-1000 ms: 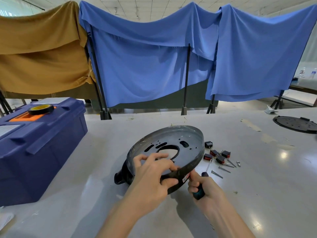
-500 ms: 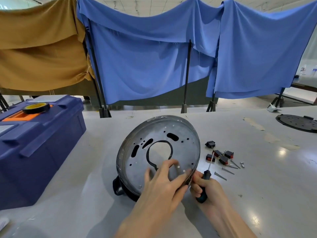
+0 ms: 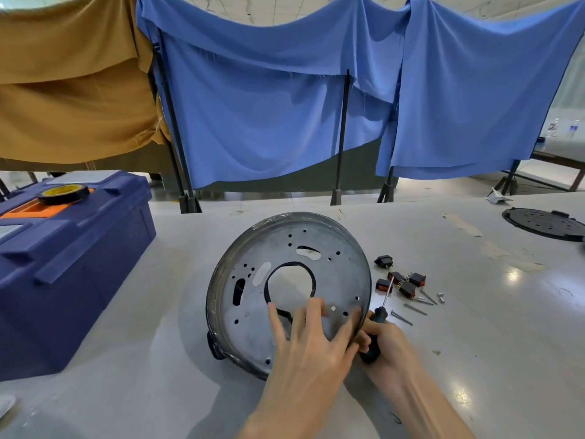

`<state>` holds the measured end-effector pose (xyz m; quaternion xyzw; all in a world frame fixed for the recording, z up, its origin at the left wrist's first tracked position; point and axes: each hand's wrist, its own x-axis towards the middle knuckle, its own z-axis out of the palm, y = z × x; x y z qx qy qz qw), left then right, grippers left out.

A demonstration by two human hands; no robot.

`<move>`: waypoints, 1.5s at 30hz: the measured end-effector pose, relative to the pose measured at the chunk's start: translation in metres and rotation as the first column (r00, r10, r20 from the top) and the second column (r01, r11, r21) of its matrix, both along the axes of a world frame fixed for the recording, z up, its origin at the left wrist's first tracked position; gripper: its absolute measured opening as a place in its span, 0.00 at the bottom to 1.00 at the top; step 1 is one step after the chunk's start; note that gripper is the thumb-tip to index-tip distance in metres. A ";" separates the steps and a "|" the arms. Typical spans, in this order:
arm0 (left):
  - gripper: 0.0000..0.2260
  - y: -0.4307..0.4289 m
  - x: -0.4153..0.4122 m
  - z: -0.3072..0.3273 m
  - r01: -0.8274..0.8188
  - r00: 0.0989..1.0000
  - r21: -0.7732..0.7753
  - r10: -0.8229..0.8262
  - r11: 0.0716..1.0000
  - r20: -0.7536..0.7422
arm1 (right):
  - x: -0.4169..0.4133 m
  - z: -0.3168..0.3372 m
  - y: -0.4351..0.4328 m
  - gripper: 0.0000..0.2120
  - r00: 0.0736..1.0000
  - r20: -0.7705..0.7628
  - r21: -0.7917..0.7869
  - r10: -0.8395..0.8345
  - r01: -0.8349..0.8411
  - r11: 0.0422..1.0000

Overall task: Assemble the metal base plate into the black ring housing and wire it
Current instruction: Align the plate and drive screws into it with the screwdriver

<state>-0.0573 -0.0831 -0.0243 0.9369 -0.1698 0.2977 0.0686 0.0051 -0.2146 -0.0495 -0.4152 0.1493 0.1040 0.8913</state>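
The round metal base plate (image 3: 332,267), full of holes with a large keyhole cut-out, stands steeply tilted on the table, its face towards me. It sits in the black ring housing (image 3: 212,345), of which only the rim and a lug at the lower left show. My left hand (image 3: 311,346) lies spread on the plate's lower face with straight fingers, thumb at the right rim. My right hand (image 3: 384,346) grips a screwdriver (image 3: 378,315) just right of the plate, its shaft pointing up and away.
Black and red rocker switches (image 3: 403,282) and several screws (image 3: 414,308) lie right of the plate. A blue toolbox (image 3: 69,267) with a tape roll (image 3: 65,193) on top stands at the left. A black round lid (image 3: 543,223) lies far right. Cloth screens hang behind the table.
The plate and housing have been tipped up from a shallow tilt to nearly face me. My left hand went from gripping the rim to lying spread on the plate's face.
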 end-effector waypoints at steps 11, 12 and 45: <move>0.21 0.008 -0.005 0.004 0.051 0.999 -0.016 -0.050 0.999 0.021 | 0.000 -0.001 -0.002 0.15 0.996 0.072 0.029 0.048 -0.050 0.998; 0.21 0.007 -0.004 0.005 0.050 0.999 -0.018 -0.049 0.999 0.021 | 0.001 -0.002 -0.002 0.17 0.997 0.061 0.024 0.042 -0.043 0.999; 0.27 0.024 0.053 0.035 -0.400 0.705 -0.764 -0.363 0.507 -0.610 | -0.001 -0.002 -0.003 0.11 0.996 0.073 0.028 0.058 -0.061 0.998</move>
